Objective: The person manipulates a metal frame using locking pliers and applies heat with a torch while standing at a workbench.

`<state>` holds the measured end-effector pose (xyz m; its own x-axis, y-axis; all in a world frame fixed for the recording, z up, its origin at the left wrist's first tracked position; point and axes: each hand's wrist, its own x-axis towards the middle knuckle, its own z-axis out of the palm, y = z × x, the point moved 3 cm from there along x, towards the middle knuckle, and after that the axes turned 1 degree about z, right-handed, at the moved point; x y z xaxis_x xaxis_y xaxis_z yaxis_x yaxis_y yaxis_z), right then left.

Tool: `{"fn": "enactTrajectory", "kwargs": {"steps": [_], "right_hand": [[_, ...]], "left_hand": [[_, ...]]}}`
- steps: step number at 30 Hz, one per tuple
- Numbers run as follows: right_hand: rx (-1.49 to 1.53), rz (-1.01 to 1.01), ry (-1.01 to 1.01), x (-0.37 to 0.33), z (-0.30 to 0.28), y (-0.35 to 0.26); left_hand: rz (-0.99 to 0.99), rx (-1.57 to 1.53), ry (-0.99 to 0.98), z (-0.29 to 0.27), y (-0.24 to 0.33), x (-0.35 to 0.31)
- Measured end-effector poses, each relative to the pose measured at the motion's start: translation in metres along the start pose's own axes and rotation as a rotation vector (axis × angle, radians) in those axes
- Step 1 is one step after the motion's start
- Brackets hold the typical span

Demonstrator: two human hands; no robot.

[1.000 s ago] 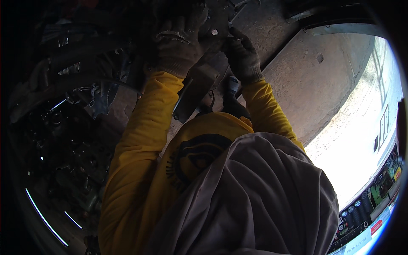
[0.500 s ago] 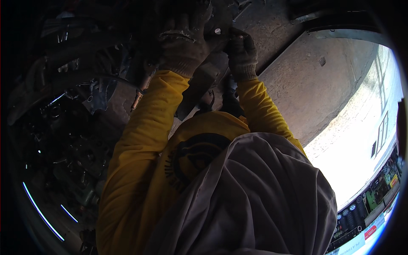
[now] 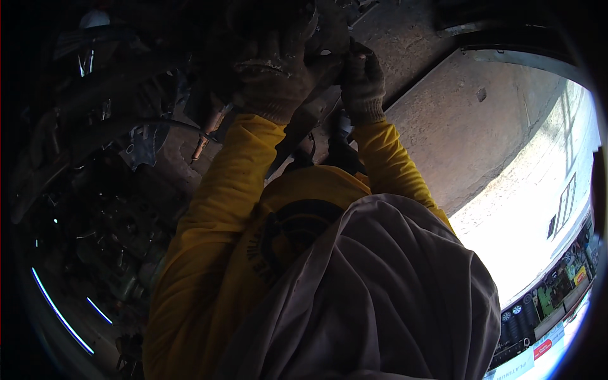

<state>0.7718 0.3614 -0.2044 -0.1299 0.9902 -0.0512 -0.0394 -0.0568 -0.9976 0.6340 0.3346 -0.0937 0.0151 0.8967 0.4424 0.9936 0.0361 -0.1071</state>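
My left hand [image 3: 271, 79], in a worn knitted glove, is at the top of the view. Its fingers curl against a dark metal part [image 3: 329, 35], whose exact kind is lost in shadow. A small bright round hole or spot [image 3: 325, 52] shows on that part between my hands. Close by on the right, my gloved right hand [image 3: 365, 79] has thumb and fingers pinched together at the part's edge. Whatever lies between those fingertips is too dark to make out. Yellow sleeves cover both my forearms.
Dark machinery with hoses and metal pieces [image 3: 120, 228] fills the left side. A copper-coloured rod-like piece [image 3: 204, 142] lies left of my left forearm. Concrete floor [image 3: 437, 120] extends right into bright sunlight. Shelves of parts [image 3: 560, 297] stand at the lower right.
My left hand and forearm have tilted slightly and shifted down a little. The bright spot on the part looks narrower and lower. My right hand keeps its pinch, almost in place.
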Motion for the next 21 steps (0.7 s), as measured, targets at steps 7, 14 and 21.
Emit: {"fn": "enactTrajectory", "kwargs": {"steps": [7, 14, 21], "right_hand": [[-0.112, 0.136, -0.03, 0.005, 0.0, -0.009], [-0.095, 0.231, -0.048, 0.013, -0.001, 0.004], [-0.062, 0.254, -0.064, 0.016, 0.001, 0.001]], "left_hand": [[-0.011, -0.001, -0.001, 0.005, -0.002, 0.002], [-0.029, 0.009, 0.002, 0.006, 0.003, 0.002], [-0.042, 0.008, 0.007, 0.004, 0.004, -0.001]]}}
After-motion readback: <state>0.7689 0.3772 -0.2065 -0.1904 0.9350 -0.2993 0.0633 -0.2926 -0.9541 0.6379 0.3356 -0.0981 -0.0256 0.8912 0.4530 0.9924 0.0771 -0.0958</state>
